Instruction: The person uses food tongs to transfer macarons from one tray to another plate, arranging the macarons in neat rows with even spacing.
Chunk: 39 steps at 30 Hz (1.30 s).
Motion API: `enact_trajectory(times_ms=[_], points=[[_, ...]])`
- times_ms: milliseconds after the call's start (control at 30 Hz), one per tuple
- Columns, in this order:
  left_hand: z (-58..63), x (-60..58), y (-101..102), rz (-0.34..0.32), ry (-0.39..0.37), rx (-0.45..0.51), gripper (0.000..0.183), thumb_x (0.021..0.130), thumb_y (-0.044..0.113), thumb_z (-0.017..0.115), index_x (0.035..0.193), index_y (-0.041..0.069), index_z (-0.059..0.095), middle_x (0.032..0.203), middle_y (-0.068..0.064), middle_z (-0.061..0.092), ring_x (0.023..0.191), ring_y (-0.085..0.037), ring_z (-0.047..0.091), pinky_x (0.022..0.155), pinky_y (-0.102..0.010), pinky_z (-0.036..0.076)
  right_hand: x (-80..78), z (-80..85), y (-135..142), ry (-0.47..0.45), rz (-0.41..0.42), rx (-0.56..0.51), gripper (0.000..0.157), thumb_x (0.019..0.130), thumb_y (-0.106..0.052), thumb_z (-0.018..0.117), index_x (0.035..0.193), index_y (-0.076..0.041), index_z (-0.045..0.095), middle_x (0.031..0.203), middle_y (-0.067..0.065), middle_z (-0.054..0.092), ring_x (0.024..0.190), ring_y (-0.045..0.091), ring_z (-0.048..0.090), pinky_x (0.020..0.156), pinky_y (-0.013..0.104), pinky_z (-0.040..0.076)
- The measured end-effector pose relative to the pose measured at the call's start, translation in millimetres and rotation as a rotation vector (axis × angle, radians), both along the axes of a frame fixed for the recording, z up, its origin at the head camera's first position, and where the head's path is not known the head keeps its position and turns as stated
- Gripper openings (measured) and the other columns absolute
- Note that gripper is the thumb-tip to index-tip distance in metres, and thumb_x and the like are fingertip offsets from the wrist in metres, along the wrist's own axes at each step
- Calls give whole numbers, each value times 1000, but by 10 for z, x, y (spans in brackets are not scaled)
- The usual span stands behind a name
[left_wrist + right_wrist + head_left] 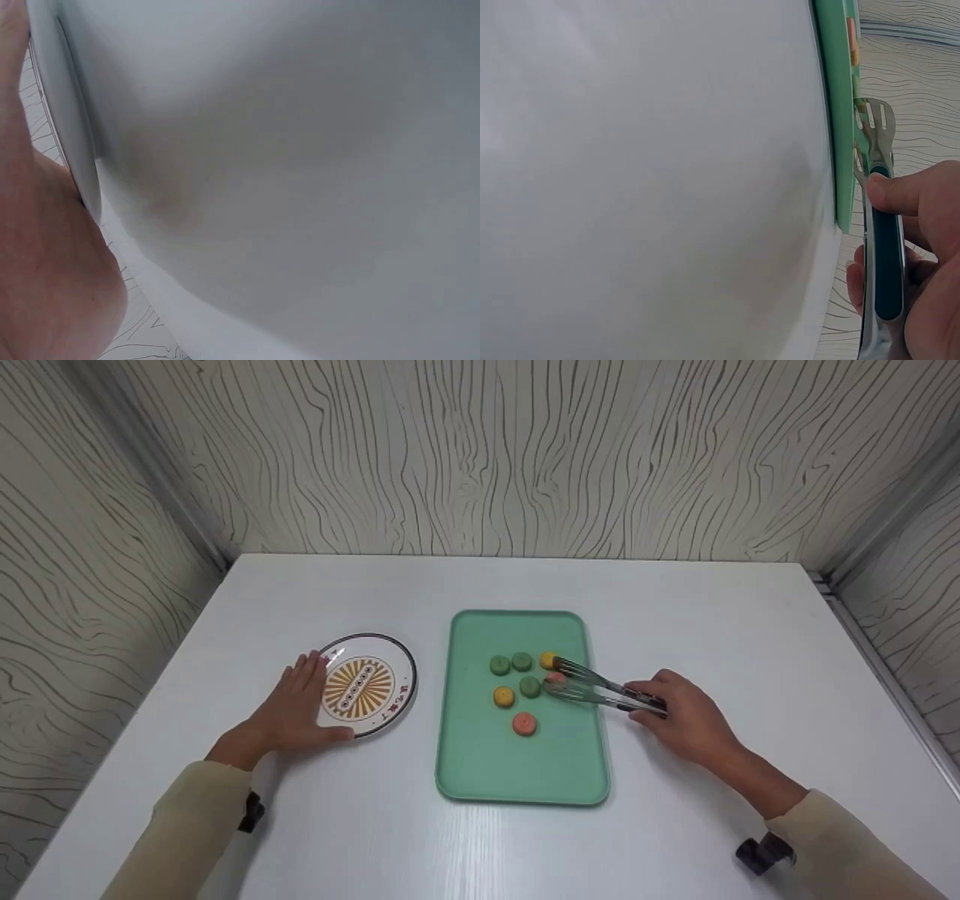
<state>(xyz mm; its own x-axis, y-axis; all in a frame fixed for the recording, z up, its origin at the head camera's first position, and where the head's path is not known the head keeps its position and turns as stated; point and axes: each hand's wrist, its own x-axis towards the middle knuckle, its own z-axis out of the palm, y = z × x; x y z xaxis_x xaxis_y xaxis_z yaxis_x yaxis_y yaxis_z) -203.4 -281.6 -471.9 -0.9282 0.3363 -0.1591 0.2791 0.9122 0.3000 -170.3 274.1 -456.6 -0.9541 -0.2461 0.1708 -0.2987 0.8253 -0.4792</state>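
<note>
My left hand (294, 711) rests against the left side of a round white plate (382, 649) with an orange sunburst print, fingers stretched along the rim and thumb at its near edge. My right hand (691, 718) grips metal tongs (889, 255) with dark teal handle inlays and slotted ends. The tong ends reach over a green tray (517, 772), spread around a pink round piece (556, 679) that they partly cover. One end overlaps a yellow piece (548, 660). Beside them lie green pieces (530, 686), another yellow piece (503, 697) and another pink piece (524, 724).
The white table (360, 825) carries the plate on the left and the tray in the middle. A wood-grain patterned panel (465, 457) stands behind the table, with similar panels at both sides.
</note>
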Motion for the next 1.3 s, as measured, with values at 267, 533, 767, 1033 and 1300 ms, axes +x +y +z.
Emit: enact_trajectory(times_ms=[267,533,767,1033,1300], points=[[-22,-3,-9,-4,9,25,131,81,72,67,156,-15,6,165,-33,0,153,-48,-4,122,-61,4,1,-12,-25,16,-2,-1,36,83,-5,83,118,-3,76,87,2,58,75,15,49,65,30,43],[-12,4,-4,-7,35,29,130,80,71,68,155,-16,8,165,-34,2,152,-50,-1,122,-62,6,-8,-15,-32,16,-4,-3,36,83,-4,82,118,-2,75,88,2,59,76,15,49,66,31,43],[8,3,4,2,10,-6,130,81,73,67,156,-15,7,165,-33,2,153,-49,-2,123,-60,5,-10,-16,-37,15,1,-10,34,84,-4,82,117,-3,76,87,2,58,74,15,48,64,30,41],[13,1,8,10,3,-10,132,80,74,67,156,-14,6,165,-32,1,153,-48,-2,123,-60,5,-17,-22,-41,14,-2,-16,33,84,-3,82,117,-4,76,85,1,56,73,15,46,62,28,39],[-1,-2,-10,-8,19,-6,131,80,73,67,156,-16,7,165,-34,1,153,-49,-1,122,-61,5,-21,-16,-47,5,-3,-22,32,84,-2,81,116,-4,77,82,0,56,71,14,45,61,27,37]])
